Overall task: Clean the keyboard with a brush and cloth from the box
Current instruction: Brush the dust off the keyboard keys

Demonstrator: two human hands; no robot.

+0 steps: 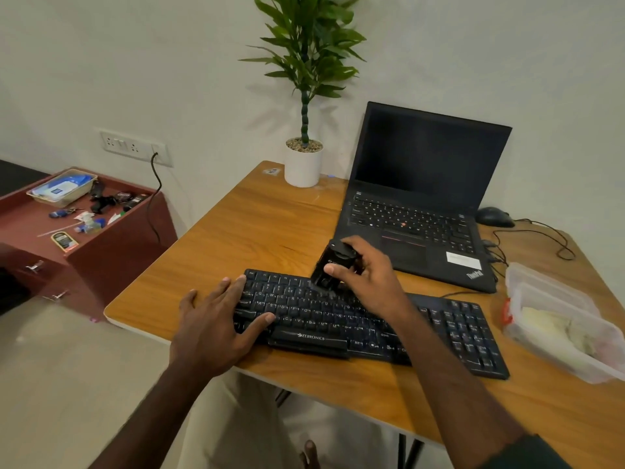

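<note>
Soft even indoor light; plant (306, 45) casts faint wall shadow; wide-angle bending at edges; slight blur.

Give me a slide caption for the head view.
Right hand brushes the keyboard with a black brush while left hand steadies it.

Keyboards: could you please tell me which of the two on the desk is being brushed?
The separate keyboard nearest the person: the right hand holds the brush on it. The laptop's is untouched.
</note>
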